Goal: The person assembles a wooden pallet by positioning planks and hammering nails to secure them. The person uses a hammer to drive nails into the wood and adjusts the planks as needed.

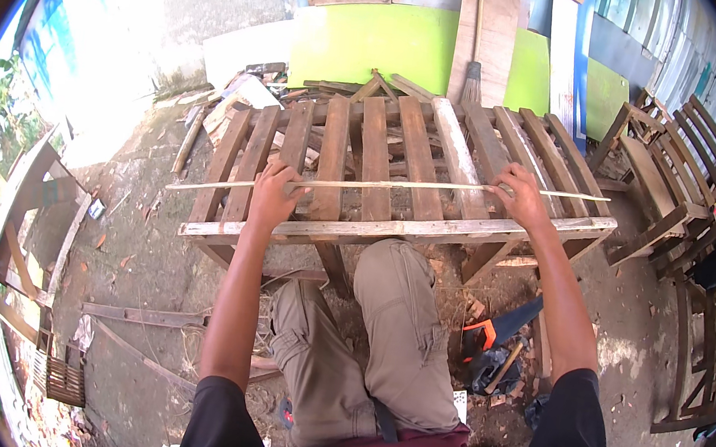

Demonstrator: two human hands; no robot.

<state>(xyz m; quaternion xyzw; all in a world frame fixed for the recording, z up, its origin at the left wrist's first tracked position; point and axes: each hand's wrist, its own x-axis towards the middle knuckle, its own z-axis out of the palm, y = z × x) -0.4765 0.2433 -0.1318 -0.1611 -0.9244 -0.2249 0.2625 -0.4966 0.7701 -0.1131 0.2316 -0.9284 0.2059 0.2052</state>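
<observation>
A long, thin, pale wooden strip [388, 188] stretches crosswise over a slatted wooden bench [392, 230]. Toward its left part my left hand [275, 195] is closed around it. My right hand [519, 193] grips the same strip farther right, thumb and fingers bent about it. Both ends of the strip stick out past my hands, the right one tapering beyond the bench slats. Brown slats with gaps lie under the strip, and one slat [459, 160] is worn white. Whether the strip rests on the slats or hovers just above them, I cannot tell.
An orange-handled saw [479, 337] lies by my legs on the right, near dark plastic and wood scraps. Wooden chairs [656, 168] stand at the right. Scrap timber [245, 94] is piled behind the bench, with a broom [472, 83] against boards. Planks [143, 315] lie at left.
</observation>
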